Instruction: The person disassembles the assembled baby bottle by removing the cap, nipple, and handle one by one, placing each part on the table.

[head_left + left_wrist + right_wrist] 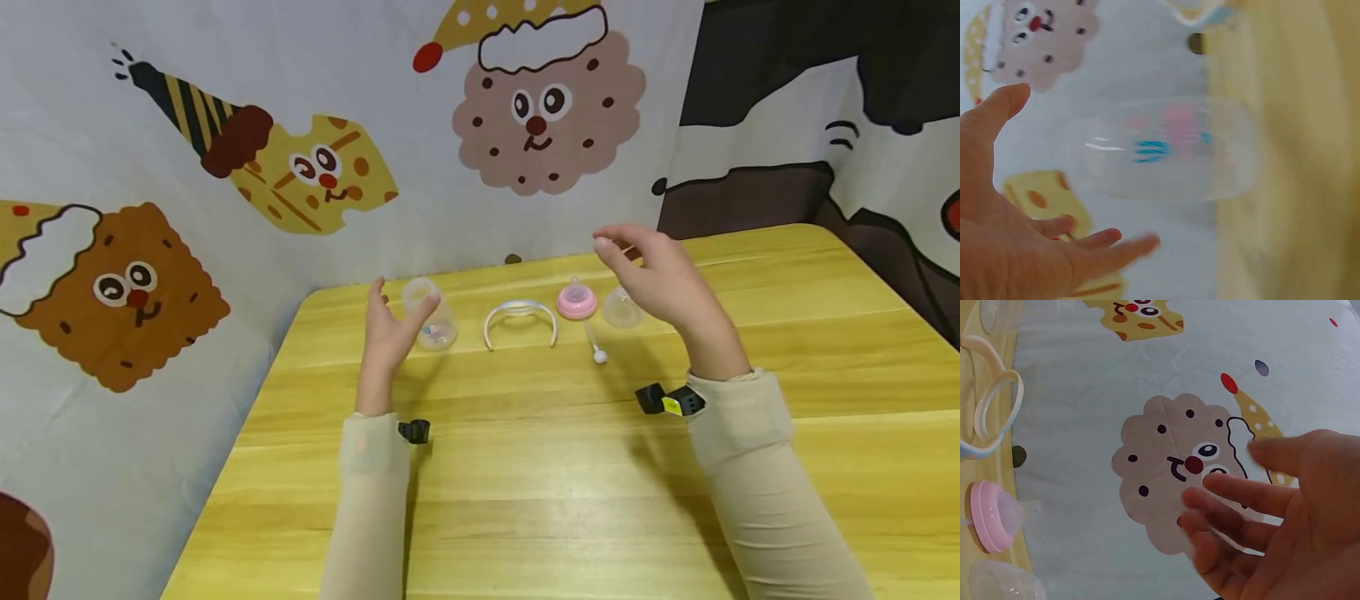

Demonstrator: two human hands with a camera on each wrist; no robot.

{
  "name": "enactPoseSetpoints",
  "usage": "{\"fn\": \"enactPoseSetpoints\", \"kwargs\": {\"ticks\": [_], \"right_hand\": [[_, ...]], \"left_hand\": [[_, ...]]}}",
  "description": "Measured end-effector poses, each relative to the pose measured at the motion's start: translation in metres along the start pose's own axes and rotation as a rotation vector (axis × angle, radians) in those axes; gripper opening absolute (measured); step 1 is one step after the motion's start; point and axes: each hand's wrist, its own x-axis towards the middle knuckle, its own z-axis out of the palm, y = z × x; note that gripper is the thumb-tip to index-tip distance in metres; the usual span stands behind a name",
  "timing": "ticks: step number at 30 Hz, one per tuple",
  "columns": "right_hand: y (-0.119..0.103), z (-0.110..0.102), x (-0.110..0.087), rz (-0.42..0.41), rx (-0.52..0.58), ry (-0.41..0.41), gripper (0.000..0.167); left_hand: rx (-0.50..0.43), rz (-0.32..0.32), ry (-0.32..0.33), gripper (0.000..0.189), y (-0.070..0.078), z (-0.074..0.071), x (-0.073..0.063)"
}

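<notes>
A clear baby bottle body with pink and blue print stands on the table beside my left hand. That hand's thumb and fingers are spread around the near side of the bottle, and a gap shows between them in the left wrist view. My right hand hovers above the table's back right with loosely bent fingers, holding nothing. Below and left of it are a clear dome cap and a pink collar with a teat. A straw with a white weighted end runs from the collar.
A white, bluish-tinted curved handle piece lies between bottle and collar. The wood-grain table meets a cloth backdrop with printed cartoon biscuits and cheese behind its back edge. Each wrist carries a small black camera.
</notes>
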Motion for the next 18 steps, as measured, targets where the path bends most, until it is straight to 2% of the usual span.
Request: {"fn": "enactPoseSetpoints", "kwargs": {"ticks": [3,6,9,14,18], "right_hand": [[0.000,0.003,0.004,-0.016,0.012,-0.034,0.058],[0.000,0.005,0.007,-0.041,0.011,-0.051,0.062],[0.002,0.007,0.009,-0.062,0.006,-0.049,0.062],[0.012,0.013,0.008,-0.092,-0.002,-0.037,0.062],[0.020,0.021,0.012,-0.097,-0.032,-0.080,0.069]], "left_hand": [[0.051,0.061,0.046,0.113,0.012,-0.006,-0.007],[0.136,0.132,0.079,0.104,0.024,-0.010,-0.015],[0.222,0.213,0.065,0.090,0.035,-0.009,-0.018],[0.348,0.353,-0.005,0.076,0.052,0.010,-0.014],[0.465,0.470,-0.022,0.076,0.062,0.029,-0.003]]}}
